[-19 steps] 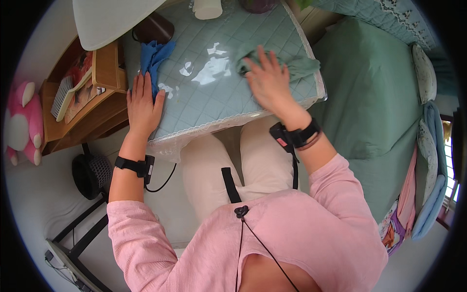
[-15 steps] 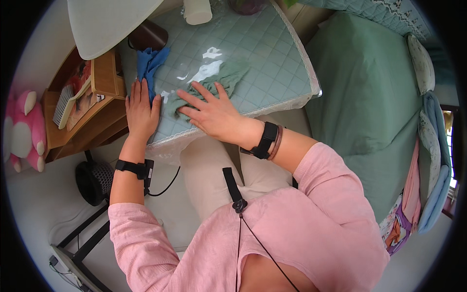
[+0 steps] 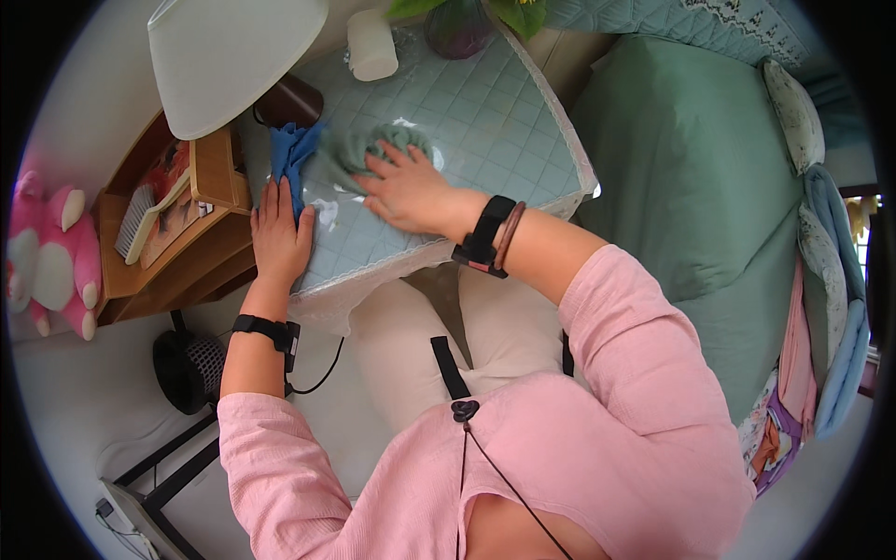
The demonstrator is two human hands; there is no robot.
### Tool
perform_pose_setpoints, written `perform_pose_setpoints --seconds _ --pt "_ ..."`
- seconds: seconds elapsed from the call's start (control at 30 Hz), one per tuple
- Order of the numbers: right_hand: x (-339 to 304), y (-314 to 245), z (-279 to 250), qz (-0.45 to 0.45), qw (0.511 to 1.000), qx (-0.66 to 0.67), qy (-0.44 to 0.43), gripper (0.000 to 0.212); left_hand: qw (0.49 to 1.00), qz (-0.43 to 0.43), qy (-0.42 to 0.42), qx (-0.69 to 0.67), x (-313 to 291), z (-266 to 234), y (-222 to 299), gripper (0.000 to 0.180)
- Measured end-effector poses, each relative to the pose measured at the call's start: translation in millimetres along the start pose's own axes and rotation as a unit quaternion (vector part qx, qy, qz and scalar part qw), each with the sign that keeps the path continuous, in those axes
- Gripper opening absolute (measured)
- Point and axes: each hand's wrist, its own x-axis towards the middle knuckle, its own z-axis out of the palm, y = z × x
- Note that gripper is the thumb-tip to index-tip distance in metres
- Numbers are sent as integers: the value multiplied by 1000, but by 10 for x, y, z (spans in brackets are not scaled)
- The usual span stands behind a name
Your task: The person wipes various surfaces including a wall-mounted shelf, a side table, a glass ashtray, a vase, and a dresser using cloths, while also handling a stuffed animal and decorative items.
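On glossy quilted tabletop (image 3: 504, 121) — hands (image 3: 406, 193) on rumpled green cloth (image 3: 349, 154), creased blue cloth (image 3: 293, 152)

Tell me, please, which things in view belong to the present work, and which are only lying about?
Seemingly in use: green cloth under the right hand; blue cloth at the left hand; table.
Just lying about: lamp; vase; pink toy; basket.

There are two hands (image 3: 282, 235) (image 3: 406, 193), two cloths (image 3: 293, 154) (image 3: 343, 159), one lamp (image 3: 229, 61) and one plush toy (image 3: 49, 250).
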Motion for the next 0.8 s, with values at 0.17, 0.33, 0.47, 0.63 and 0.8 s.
perform_pose_setpoints --seconds 0.17,0.33,0.47,0.63,0.8 --pt "-311 444 -329 -74 996 14 -51 38 1000 -7 -1 3 -32 -31 -34 59" --pt "-461 1430 -593 225 970 -46 83 38 1000 -2 9 -10 17 -60 84 58" --pt "-74 796 -299 188 981 -50 19 38 1000 2 11 -15 15 19 59 58" --pt "-556 20 -245 -127 989 35 -66 33 1000 2 26 -9 -18 -28 -26 57" --pt "-1304 1021 -710 102 994 -43 -22 34 999 10 31 -17 1 5 27 57"
